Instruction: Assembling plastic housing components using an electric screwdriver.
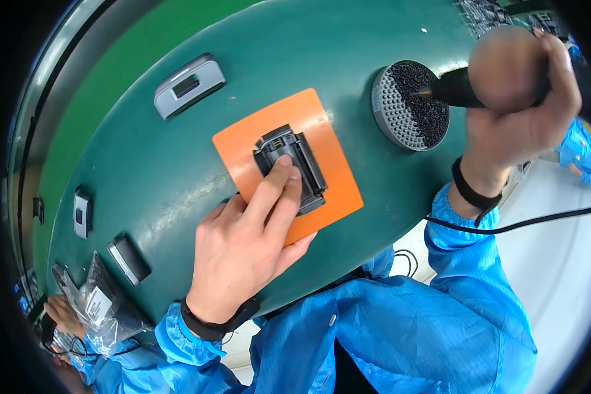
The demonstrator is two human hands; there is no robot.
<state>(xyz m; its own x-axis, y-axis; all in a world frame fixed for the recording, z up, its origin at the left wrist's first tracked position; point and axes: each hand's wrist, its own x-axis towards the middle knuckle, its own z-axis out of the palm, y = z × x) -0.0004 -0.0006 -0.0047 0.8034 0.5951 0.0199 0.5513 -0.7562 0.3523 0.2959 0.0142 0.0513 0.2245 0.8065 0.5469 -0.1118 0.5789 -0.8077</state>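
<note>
My left hand presses a black plastic housing down onto an orange mat. Two fingertips rest inside the housing, and the thumb lies along the mat's near edge. My right hand is wrapped round a black electric screwdriver, part of which is blurred. Its bit reaches over a round grey dish with rows of holes, where many small black screws lie heaped. Whether a screw sits on the bit is too small to tell.
A grey cover with a window lies at the far left of the green table. Smaller covers lie further left, beside a plastic bag and another person's hand. A black cable runs past my right sleeve.
</note>
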